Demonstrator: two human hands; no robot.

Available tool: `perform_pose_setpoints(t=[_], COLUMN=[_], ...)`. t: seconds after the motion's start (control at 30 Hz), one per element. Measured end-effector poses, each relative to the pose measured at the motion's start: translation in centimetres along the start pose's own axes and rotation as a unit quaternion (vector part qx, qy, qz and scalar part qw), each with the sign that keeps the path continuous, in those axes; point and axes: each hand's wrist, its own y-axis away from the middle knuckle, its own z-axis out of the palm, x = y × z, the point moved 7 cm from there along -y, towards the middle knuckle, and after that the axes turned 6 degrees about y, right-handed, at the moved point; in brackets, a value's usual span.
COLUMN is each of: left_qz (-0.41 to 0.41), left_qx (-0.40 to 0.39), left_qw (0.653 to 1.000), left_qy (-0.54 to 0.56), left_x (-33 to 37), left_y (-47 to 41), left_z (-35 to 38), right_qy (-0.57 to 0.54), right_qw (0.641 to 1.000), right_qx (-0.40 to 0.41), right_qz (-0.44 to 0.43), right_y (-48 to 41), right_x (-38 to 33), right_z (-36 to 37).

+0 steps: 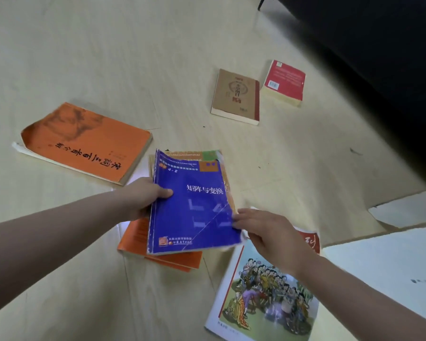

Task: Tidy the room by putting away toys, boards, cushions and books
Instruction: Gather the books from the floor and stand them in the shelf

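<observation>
Collecting books: left hand [143,195] grips the blue book [194,212] by its spine, right hand [263,232] pinches its edge; next pickup likely needs one freed.

Books lying singly on the floor: four, namely a big orange book [84,141], a brown book [235,97], a red book [283,82] and a picture book [263,291].
Books in the pile: at least three, namely a blue book [194,207], a green-edged book [197,153] and a bottom orange book [143,239]; the exact number is hidden.
White boards: two, a far board [403,207] and a near board [391,262].
Hands: two, the left hand [143,195] and the right hand [263,230].
</observation>
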Motion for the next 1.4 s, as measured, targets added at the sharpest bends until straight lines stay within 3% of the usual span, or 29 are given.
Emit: perform_pose_setpoints(t=[0.13, 0.2, 0.3, 0.37, 0.43, 0.53, 0.6, 0.8, 1.07, 1.17, 1.27, 1.4], left_qz=[0.067, 0.09, 0.126, 0.151, 0.184, 0.209, 0.19, 0.124, 0.151, 0.161, 0.126, 0.072], left_qx=[0.05, 0.083, 0.105, 0.132, 0.17, 0.209, 0.215, 0.207, 0.185, 0.213, 0.224, 0.15], left_qw=[0.996, 0.991, 0.984, 0.979, 0.965, 0.921, 0.912, 0.956, 0.964, 0.962, 0.966, 0.986], left_qy=[0.019, 0.05, 0.07, 0.04, -0.071, -0.254, -0.294, -0.168, -0.119, -0.063, -0.01, -0.023], left_x=[-0.9, -1.3, -0.9, -0.3, 0.7, 1.4, 1.0, 0.4, -0.7, -0.9, -1.5, -3.4], left_y=[-1.5, -2.1, -2.5, -2.5, -2.3, -2.2, -2.4, -2.6, -1.6, -1.0, -1.4, -1.7], left_z=[-0.8, -0.9, -0.3, 0.0, -0.2, -1.0, -1.6, -1.8, 1.0, 0.6, -0.9, 0.5], right_qy=[0.014, -0.031, -0.185, -0.274, -0.318, -0.262, -0.227, -0.207, -0.303, -0.323, -0.393, -0.452], right_qw=[0.999, 0.992, 0.931, 0.881, 0.851, 0.868, 0.877, 0.9, 0.867, 0.86, 0.827, 0.773], right_qx=[-0.02, -0.016, -0.056, -0.087, -0.1, -0.114, -0.123, -0.132, -0.134, -0.142, -0.163, -0.172], right_qz=[0.03, 0.124, 0.308, 0.375, 0.406, 0.405, 0.405, 0.362, 0.372, 0.369, 0.368, 0.411], right_y=[0.6, 0.5, -0.4, -1.6, -2.7, -3.6, -3.6, -3.4, -5.2, -4.8, -3.6, -1.8], right_x=[1.7, 2.8, 4.3, 4.3, 4.2, 4.5, 4.5, 2.5, 3.5, 3.0, 1.9, 1.7], right_z=[1.3, 2.1, 3.8, 4.8, 5.2, 6.0, 6.4, 6.6, 7.4, 7.6, 7.8, 8.8])
